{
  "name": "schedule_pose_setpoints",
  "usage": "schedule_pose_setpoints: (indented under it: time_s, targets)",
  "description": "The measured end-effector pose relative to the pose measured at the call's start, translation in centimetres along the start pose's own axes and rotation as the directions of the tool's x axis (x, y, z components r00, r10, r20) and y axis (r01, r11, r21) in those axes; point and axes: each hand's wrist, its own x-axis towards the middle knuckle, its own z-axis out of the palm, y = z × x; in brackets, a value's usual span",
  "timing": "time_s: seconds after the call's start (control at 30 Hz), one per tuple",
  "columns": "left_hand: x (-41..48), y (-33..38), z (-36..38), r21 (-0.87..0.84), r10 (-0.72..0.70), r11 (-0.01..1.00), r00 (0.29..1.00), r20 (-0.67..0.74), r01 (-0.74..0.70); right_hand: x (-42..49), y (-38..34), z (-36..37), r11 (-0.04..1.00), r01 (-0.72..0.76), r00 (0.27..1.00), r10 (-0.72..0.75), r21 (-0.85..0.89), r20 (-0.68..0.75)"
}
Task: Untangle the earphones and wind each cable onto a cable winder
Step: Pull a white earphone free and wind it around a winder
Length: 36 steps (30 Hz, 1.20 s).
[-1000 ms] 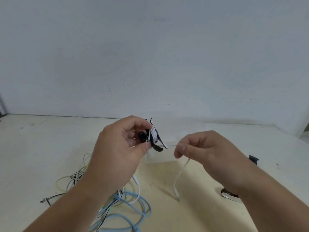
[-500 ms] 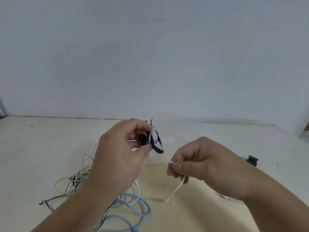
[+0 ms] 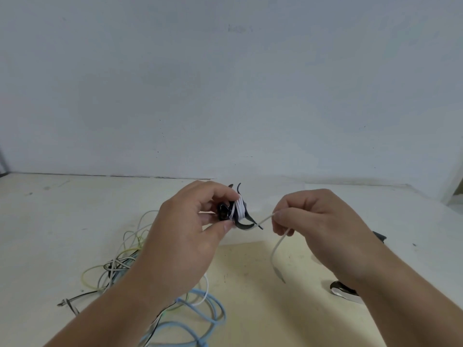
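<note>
A black cable winder [image 3: 245, 224], wrapped with several turns of a white earphone cable [image 3: 240, 209], is being gripped above the table [image 3: 50, 221] between the thumb and curled fingers of the left hand [image 3: 185, 236]. The free stretch of that cable is being pinched just right of the winder by the fingertips of the right hand [image 3: 318, 221], its plug end [image 3: 279, 274] being left dangling below that hand. A tangle of cables [image 3: 117, 266], pale green, white, black and light blue, is being partly hidden on the table by the left forearm, and a small black object [image 3: 379, 237] is being partly hidden by the right forearm.
</note>
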Motion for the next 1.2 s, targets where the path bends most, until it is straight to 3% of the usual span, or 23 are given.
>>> schedule_pose_setpoints:
  time_s: [0.37,0.67,0.73,0.9,1.0,1.1,1.2]
  targets:
    - [0.2,-0.6,0.1,-0.032,-0.215,0.975,0.970,0.113,0.220,0.0,-0.1,0.1,0.990,0.023,1.000,-0.026,-0.142,-0.016]
    - [0.2,-0.7,0.0,-0.045,-0.266,0.959,0.944,0.195,0.280,0.0,-0.2,0.0,0.985,0.036,0.999,-0.041,-0.167,-0.027]
    - [0.1,-0.7,-0.1,-0.009,-0.229,0.972,0.950,0.213,0.236,0.2,0.0,0.1,0.986,0.044,0.998,-0.049,-0.160,-0.027]
    - [-0.4,-0.6,0.5,0.214,0.036,0.972,0.959,0.280,-0.099,0.2,0.4,0.1,0.999,-0.046,0.999,0.046,0.009,0.021]
    - [-0.5,-0.3,0.7,0.203,0.095,0.966,0.949,0.301,-0.161,0.6,0.8,-0.1,0.981,-0.134,0.991,0.129,0.141,0.042]
    - [-0.5,-0.3,0.7,0.178,0.118,0.970,0.957,0.264,-0.169,1.0,1.3,-0.4,0.890,-0.211,0.976,0.169,0.405,0.136]
    - [-0.4,-0.3,0.7,0.167,0.133,0.971,0.965,0.226,-0.173,1.0,1.5,-0.6,0.896,-0.197,0.972,0.127,0.399,0.196]
